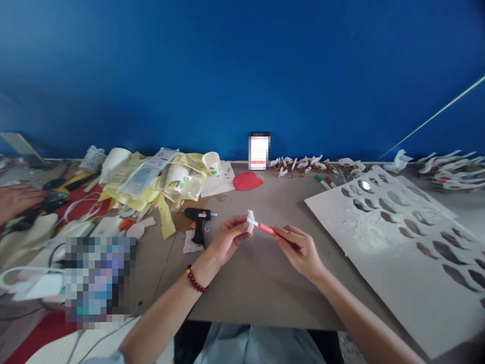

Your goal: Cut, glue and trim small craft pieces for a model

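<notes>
My left hand (227, 237) pinches a small white foam piece (250, 221) above the grey table (257, 283). A dark red bead bracelet (196, 282) circles that wrist. My right hand (299, 247) is closed round a red-handled craft knife (268, 229), whose tip touches the white piece. A black hot glue gun (199, 222) stands just left of my left hand on a scrap of white paper.
A large white foam sheet (401, 242) with several leaf-shaped cut-outs lies at the right. Small white cut pieces (314, 164) line the blue wall. Yellow paper and paper cups (162, 182) pile at the left, with a red heart (247, 180). Another person's hand (17, 199) rests far left.
</notes>
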The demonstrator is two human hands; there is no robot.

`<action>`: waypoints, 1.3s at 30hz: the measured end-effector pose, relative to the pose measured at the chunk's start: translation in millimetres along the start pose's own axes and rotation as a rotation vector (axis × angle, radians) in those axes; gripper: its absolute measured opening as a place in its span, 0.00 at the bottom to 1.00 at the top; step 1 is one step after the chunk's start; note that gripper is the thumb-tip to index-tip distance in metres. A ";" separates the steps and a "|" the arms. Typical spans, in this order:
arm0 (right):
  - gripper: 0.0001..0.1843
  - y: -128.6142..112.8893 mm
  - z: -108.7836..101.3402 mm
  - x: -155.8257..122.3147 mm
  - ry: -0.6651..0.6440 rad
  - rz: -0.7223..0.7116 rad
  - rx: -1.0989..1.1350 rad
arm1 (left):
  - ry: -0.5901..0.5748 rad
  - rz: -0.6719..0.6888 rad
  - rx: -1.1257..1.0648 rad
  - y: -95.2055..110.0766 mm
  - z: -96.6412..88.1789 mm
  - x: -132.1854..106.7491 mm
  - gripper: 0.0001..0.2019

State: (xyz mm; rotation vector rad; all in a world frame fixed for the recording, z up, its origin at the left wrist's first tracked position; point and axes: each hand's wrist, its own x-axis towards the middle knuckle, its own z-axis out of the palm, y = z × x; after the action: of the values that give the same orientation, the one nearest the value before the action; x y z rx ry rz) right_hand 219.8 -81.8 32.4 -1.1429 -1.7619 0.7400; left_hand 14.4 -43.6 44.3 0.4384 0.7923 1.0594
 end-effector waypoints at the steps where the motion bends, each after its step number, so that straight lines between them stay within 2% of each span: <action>1: 0.16 -0.7 0.0 0.2 0.001 -0.001 0.001 | -0.003 0.002 0.005 -0.8 -0.3 -0.1 0.13; 7: 0.16 -0.7 -2.1 1.4 0.043 0.015 -0.006 | -0.062 -0.046 0.093 -8.5 0.4 -2.1 0.13; 10: 0.15 4.8 -2.6 0.5 0.104 0.051 -0.009 | -0.043 -0.030 0.120 -10.0 1.4 -1.5 0.15; 14: 0.13 11.3 -1.1 -0.3 0.198 0.155 0.060 | 0.048 0.092 0.185 -10.3 0.8 2.6 0.16; 17: 0.14 10.0 -1.4 -0.2 0.185 0.247 0.077 | 0.098 0.204 0.286 -10.6 -0.5 5.2 0.15; 19: 0.12 7.4 -3.1 -0.2 0.230 0.190 -0.048 | 0.110 0.245 0.336 -10.3 -1.2 5.6 0.14; 22: 0.07 6.4 -6.6 0.5 0.382 0.004 -0.288 | 0.107 0.281 0.368 -8.7 -1.4 4.6 0.15; 23: 0.07 7.5 -7.6 1.2 0.392 -0.019 -0.340 | 0.107 0.290 0.375 -7.9 -1.1 4.1 0.15; 25: 0.08 11.2 -9.0 3.0 0.322 0.032 -0.357 | 0.112 0.300 0.391 -6.2 -0.3 3.3 0.14; 29: 0.14 16.0 -8.4 4.9 0.146 0.206 -0.121 | 0.087 0.283 0.381 -3.8 -0.1 3.2 0.15; 31: 0.15 14.5 -6.6 4.0 0.096 0.188 -0.066 | 0.068 0.256 0.324 -3.6 -1.3 3.9 0.16; 34: 0.14 10.4 -3.7 2.1 0.043 0.112 -0.112 | 0.037 0.169 0.194 -3.7 -3.7 5.0 0.17; 39: 0.15 7.7 -2.7 2.5 0.031 0.071 -0.102 | -0.057 0.045 0.078 -2.2 -5.6 5.0 0.15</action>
State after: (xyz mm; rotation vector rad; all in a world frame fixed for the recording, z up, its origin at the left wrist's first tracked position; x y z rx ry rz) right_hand 224.7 -76.4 28.0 -1.2838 -1.7576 0.6775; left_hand 12.9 -40.3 37.4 0.5531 0.7776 1.0561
